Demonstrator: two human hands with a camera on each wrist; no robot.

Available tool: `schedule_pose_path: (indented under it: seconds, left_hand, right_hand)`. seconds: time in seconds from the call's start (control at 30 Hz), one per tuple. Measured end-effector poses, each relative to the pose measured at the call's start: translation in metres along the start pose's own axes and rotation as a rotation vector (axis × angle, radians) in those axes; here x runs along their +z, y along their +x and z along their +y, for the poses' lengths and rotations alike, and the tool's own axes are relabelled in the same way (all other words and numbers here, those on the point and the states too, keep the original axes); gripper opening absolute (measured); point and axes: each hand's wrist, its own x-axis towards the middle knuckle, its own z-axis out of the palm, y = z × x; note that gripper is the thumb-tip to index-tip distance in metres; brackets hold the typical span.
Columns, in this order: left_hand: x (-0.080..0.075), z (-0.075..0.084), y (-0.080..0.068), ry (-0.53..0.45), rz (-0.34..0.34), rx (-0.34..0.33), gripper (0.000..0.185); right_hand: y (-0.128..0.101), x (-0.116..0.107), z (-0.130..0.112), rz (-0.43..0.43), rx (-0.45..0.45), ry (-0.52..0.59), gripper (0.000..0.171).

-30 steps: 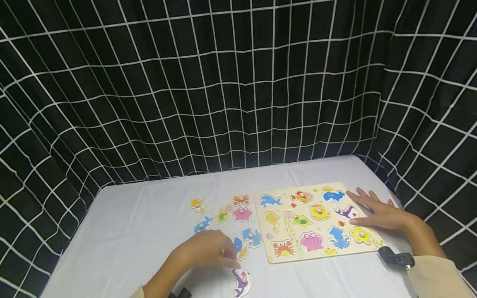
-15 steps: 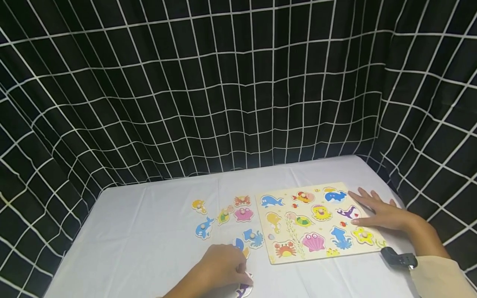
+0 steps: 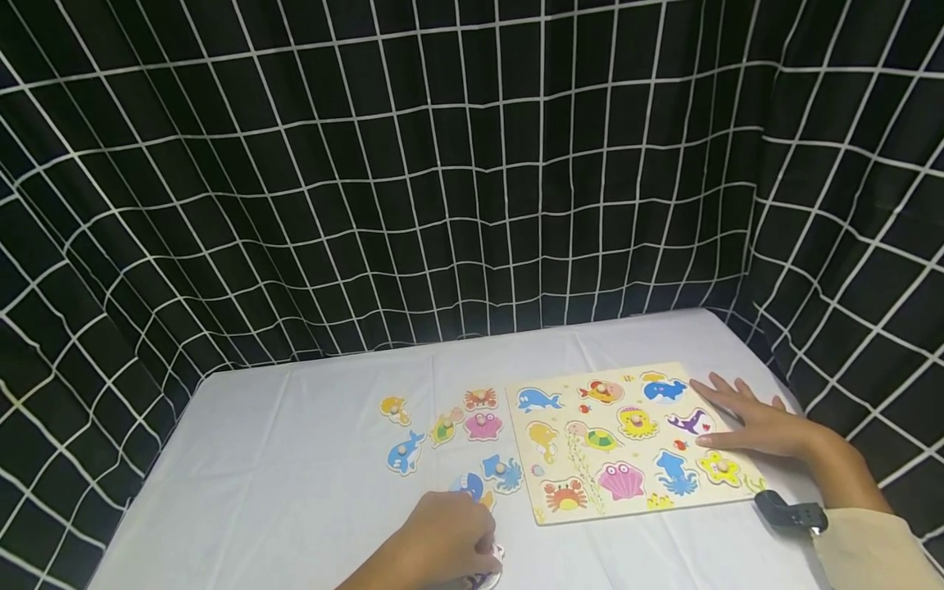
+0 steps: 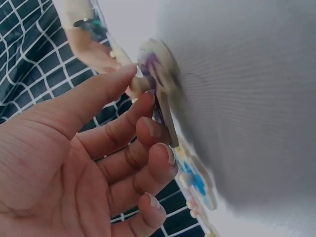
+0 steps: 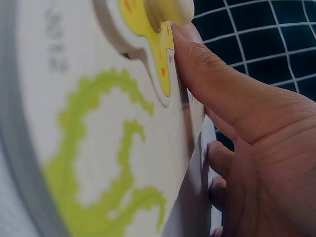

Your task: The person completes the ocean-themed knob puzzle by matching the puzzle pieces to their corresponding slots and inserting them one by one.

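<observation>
My left hand (image 3: 448,537) pinches the purple-and-white puzzle piece (image 4: 158,66) by its small wooden knob, thumb against fingertips, close over the white table. In the head view the hand hides most of that piece. Just beyond the knuckles lies a blue whale piece (image 3: 469,485), partly covered. My right hand (image 3: 763,422) rests with spread, straight fingers at the right edge of the wooden puzzle board (image 3: 553,512), its thumb on the edge near the yellow starfish piece (image 3: 719,468). Starfish, octopus and red fish pieces with knobs sit in the board; other spots show printed sea animals.
Loose knobbed pieces lie left of the board: a seahorse (image 3: 395,410), a crab (image 3: 481,399), a pink shell (image 3: 483,425), a turtle (image 3: 446,428), a light-blue whale (image 3: 406,453) and a squid (image 3: 503,474). A black grid-patterned curtain (image 3: 472,205) surrounds the table.
My left hand has moved right and toward the near edge, from beside the blue whale piece onto the purple piece, and now pinches its knob. The right hand has stayed at the board.
</observation>
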Motion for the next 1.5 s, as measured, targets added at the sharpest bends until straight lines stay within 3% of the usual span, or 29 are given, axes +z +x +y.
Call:
schedule_pose_path:
  seconds: [0.33,0.67,0.97,1.5]
  left_hand:
    - [-0.005,0.004,0.002,-0.002,0.018,0.040,0.023]
    - [-0.001,0.003,0.008,0.004,0.042,0.058,0.013]
    - [0.004,0.000,0.006,-0.015,0.045,0.098,0.010]
    - [0.005,0.000,0.008,-0.019,0.013,0.063,0.010]
  right_hand:
    - [0.006,-0.007,0.001,0.009,-0.013,-0.017,0.097]
    - [0.010,-0.011,0.002,0.009,-0.007,-0.010,0.098]
    - [0.006,0.001,0.004,0.015,-0.001,-0.001,0.097]
    - [0.002,0.004,0.004,0.016,-0.021,0.028,0.096]
